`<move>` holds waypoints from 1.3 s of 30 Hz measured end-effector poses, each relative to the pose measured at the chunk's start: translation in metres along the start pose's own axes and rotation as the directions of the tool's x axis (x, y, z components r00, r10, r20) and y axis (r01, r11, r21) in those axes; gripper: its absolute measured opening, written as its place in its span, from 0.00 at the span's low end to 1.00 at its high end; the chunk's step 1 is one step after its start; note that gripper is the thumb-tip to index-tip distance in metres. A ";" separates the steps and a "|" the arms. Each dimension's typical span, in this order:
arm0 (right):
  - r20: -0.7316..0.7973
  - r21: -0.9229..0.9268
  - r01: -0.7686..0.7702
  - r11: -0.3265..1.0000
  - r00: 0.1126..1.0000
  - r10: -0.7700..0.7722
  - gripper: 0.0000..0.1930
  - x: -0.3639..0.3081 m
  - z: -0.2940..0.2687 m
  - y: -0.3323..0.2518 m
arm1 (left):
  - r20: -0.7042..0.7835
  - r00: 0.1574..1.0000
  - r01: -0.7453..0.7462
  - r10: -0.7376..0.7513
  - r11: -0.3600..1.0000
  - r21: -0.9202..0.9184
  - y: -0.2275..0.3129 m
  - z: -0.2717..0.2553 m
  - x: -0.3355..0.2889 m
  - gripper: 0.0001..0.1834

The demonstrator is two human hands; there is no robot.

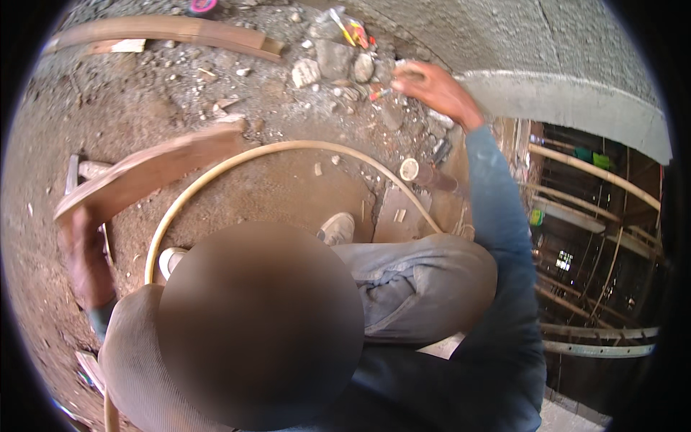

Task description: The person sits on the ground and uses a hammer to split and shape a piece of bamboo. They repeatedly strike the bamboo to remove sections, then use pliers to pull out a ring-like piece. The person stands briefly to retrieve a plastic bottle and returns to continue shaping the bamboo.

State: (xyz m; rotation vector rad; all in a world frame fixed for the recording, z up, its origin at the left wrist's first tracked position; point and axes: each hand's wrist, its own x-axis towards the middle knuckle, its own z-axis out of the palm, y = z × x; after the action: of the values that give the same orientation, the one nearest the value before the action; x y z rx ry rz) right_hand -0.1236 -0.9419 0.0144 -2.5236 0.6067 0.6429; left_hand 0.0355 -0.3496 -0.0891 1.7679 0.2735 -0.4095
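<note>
My left hand grips the near end of a reddish-brown wooden board, which is tilted up off the dirt and slightly blurred. Just behind that end lies what looks like a hammer, partly covered by the board. Stretched out to the far right, my right hand is over the rubble by the concrete wall. Its fingers are curled, and a small greyish thing seems to be between them, too unclear to name. Stones lie beside that hand.
A pale yellow hose arcs over the dirt around my feet. A short round wooden piece lies right of it. Another long board lies far left. Colourful wrappers sit by the concrete wall. Poles cross the dark opening at right.
</note>
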 end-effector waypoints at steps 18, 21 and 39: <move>-0.212 0.148 -0.187 0.971 0.953 0.216 0.40 -0.130 0.168 0.187 | 0.710 0.684 0.252 -0.166 0.968 -0.017 -0.059 0.387 -0.085 0.26; -0.255 0.133 -0.141 0.981 0.952 0.171 0.39 -0.133 0.175 0.197 | 0.681 0.681 0.356 -0.271 0.934 0.015 -0.065 0.389 -0.090 0.25; -0.334 0.140 -0.077 0.987 0.935 0.120 0.36 -0.133 0.186 0.205 | 0.901 0.434 -0.133 0.016 0.990 0.046 -0.067 0.403 -0.089 0.28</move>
State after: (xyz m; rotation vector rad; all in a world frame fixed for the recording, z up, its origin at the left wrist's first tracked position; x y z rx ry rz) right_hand -0.3956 -0.9671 -0.1268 -2.5146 0.8717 0.1874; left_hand -0.1239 -0.7225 -0.1918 1.4040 -0.6305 -1.2705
